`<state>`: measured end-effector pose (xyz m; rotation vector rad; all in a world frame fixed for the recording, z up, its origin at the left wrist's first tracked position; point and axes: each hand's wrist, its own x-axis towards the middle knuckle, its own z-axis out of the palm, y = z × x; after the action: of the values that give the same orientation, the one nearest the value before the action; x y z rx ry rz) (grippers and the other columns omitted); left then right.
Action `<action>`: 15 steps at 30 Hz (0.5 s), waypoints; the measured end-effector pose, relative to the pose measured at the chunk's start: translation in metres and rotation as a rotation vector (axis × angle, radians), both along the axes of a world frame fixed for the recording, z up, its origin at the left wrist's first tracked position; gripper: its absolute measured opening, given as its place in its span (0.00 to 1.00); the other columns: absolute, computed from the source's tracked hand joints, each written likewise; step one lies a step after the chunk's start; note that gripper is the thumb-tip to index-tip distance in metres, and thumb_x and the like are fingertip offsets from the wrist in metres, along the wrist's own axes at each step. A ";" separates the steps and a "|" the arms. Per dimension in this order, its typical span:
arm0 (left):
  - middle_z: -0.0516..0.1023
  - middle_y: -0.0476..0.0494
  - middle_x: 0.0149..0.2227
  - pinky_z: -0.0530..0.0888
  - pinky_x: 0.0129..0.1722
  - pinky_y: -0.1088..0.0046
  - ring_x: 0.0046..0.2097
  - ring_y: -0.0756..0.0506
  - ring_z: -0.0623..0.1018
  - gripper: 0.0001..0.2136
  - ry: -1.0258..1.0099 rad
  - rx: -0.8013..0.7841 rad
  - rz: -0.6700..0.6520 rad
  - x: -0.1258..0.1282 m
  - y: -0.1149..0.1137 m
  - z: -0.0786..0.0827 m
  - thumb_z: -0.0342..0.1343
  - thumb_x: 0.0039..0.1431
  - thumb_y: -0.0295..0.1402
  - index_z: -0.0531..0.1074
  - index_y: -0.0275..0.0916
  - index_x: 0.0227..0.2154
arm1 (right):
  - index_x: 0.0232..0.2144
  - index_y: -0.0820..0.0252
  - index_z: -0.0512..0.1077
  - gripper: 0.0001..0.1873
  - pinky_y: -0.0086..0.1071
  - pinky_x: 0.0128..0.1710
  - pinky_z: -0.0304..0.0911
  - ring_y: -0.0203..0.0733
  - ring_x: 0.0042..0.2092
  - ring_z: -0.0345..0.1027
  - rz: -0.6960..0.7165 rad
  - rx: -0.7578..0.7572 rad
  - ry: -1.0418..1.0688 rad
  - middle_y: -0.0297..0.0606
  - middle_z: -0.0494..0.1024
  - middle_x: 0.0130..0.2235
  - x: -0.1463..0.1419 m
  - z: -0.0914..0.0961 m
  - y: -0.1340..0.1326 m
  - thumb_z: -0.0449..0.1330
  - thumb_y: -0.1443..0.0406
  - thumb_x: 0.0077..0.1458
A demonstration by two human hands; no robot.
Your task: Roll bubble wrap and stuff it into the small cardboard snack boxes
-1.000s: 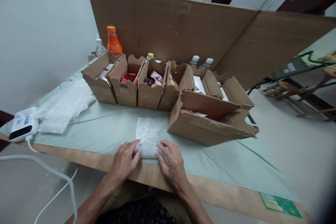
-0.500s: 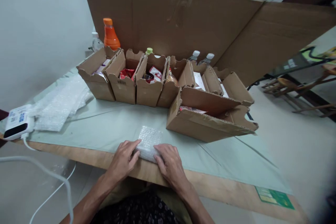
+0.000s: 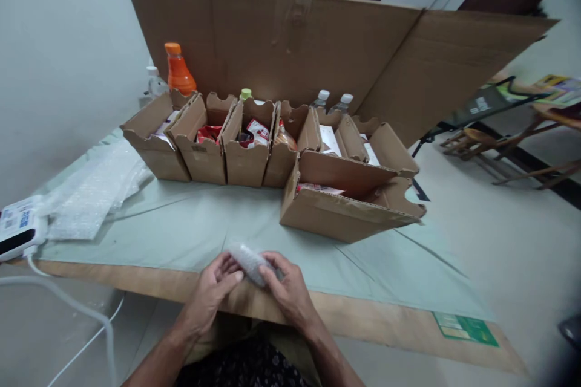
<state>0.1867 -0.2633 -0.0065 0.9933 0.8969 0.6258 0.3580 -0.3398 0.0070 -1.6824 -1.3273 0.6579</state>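
Observation:
A small bundle of clear bubble wrap (image 3: 247,261) is tilted between my hands, just above the table's front edge. My right hand (image 3: 285,287) grips its right end, thumb on the near side and fingers behind. At the bundle's left side, my left hand (image 3: 215,287) has its fingers curled against the wrap, with the thumb along the lower edge. Whatever the wrap may enclose cannot be made out. Beyond the hands lies the pale green cloth (image 3: 200,224) covering the table.
Several open cardboard bins (image 3: 206,157) holding packets stand in a row, with another bin (image 3: 345,217) in front at right. Bubble wrap sheets (image 3: 97,187) and a white device (image 3: 20,227) with a cable lie left. Bottles, including an orange one (image 3: 180,75), stand before a cardboard panel (image 3: 290,42).
The bubble wrap lay flat on the table under both hands; now it is a narrower bundle, lifted and tilted. My right hand has closed around its end. The view has shifted slightly.

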 end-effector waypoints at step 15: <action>0.82 0.42 0.47 0.79 0.47 0.65 0.47 0.39 0.81 0.23 0.183 0.912 -0.369 0.044 -0.011 0.035 0.61 0.53 0.34 0.73 0.47 0.54 | 0.34 0.54 0.74 0.02 0.31 0.34 0.69 0.40 0.31 0.73 0.018 0.085 -0.243 0.31 0.80 0.30 0.063 0.073 -0.062 0.64 0.66 0.57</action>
<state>0.2304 -0.2745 0.0283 2.0080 0.5370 0.6350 0.4212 -0.4014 0.0801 -1.7230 -1.5196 0.4094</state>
